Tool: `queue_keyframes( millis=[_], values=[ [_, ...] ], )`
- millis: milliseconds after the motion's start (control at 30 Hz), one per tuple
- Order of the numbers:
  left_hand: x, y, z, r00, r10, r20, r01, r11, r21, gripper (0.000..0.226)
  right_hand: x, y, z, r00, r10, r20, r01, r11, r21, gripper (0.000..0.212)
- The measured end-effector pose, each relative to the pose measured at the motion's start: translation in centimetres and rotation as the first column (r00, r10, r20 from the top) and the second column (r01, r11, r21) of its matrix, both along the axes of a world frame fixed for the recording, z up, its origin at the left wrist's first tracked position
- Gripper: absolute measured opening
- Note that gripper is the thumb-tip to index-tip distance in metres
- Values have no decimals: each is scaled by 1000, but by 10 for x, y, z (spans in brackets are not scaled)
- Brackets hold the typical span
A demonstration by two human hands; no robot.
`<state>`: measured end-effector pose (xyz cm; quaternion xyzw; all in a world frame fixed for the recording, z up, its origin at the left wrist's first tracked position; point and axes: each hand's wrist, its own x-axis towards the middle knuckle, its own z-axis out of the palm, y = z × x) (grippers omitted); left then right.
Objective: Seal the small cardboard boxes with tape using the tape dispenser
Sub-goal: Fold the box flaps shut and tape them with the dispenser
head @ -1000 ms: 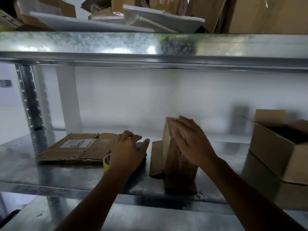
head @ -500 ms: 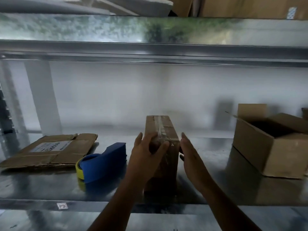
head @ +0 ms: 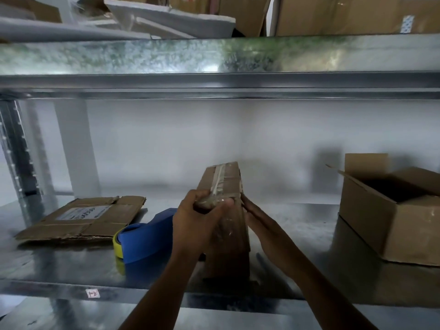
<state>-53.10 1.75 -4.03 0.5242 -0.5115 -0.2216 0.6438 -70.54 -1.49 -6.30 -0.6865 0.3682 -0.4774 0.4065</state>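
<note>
A: The left hand (head: 195,222) covers the near top edge of the small box (head: 223,210); the tape end there cannot be made out.

B: The tape dispenser (head: 147,239) has its right end behind that hand. The label on the flattened cardboard (head: 81,219) is too blurred to read, and the open box (head: 390,215) is cut off by the right edge.

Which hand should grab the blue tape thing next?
The left hand, probably. The blue tape dispenser lies on the metal shelf just left of it, while the right hand is on the far side of the small box and would have to cross over.
</note>
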Motion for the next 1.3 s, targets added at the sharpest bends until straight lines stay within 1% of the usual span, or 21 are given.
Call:
queue_keyframes(
  millis=[67,100,167,200,267,300,367,433,500,567,700,800,867,933,1000,1067,1100,1167,1200,1233,1300],
  values=[
    [4,1,6,984,-43,-171,31,997,-75,41,-2,9,9,997,-2,-73,-3,998,-68,40],
    [6,2,9,967,-67,-244,43,993,-106,41,-6,8,11,993,-64,-96,52,991,-127,33],
    [8,0,14,938,-103,-331,60,989,-139,53,-14,2,12,974,-218,-58,203,960,-194,40],
    [7,-1,16,928,-110,-355,64,988,-138,59,-15,-2,13,968,-250,-18,245,958,-152,51],
    [6,-2,18,900,-137,-413,82,986,-147,62,-11,-5,17,955,-297,15,297,954,-46,90],
    [6,-2,19,883,-155,-442,99,984,-148,61,-9,-6,19,951,-308,27,307,951,34,99],
    [6,-2,16,853,-185,-489,138,982,-131,64,-6,-6,23,950,-281,135,252,947,197,93],
    [5,-3,11,829,-224,-513,196,975,-109,65,-9,-8,21,950,-195,246,124,953,278,87],
    [5,-4,6,807,-282,-519,269,958,-102,61,-9,-5,25,952,-92,292,12,965,262,60],
    [8,-5,4,800,-314,-511,314,945,-89,56,-8,-3,25,942,-69,328,-16,969,248,47],
    [18,-11,5,849,-230,-476,302,950,79,73,-12,-5,26,898,-108,427,3,971,239,46],
    [22,-16,5,852,-197,-485,294,947,131,45,-16,-7,24,878,-103,467,-10,972,233,46],
    [21,-17,3,893,-190,-408,259,958,123,30,-15,-6,25,862,-93,499,-25,974,225,46],
    [19,-16,3,937,-196,-290,234,967,101,23,-13,-5,28,845,-78,530,-59,970,236,49],
    [15,-13,3,969,-222,-107,232,969,89,17,-7,-3,32,855,-33,518,-88,974,207,52],
    [11,-11,3,974,-216,72,208,972,106,14,0,-1,37,888,-24,459,-68,981,183,51],
    [11,-12,2,964,-205,167,186,975,124,25,3,-1,40,902,-31,431,-55,981,185,55],
    [12,-12,1,911,-157,381,102,982,159,78,7,1,46,920,-51,388,-42,973,228,72],
    [11,-11,4,879,-137,457,69,984,162,95,9,3,49,932,-54,358,-41,967,252,75],
    [10,-9,8,859,-138,492,62,984,167,104,10,5,51,949,-55,309,-27,967,254,68],
    [9,-5,18,887,-187,423,103,972,213,114,14,8,53,972,-73,222,21,973,229,48]
  ],
)
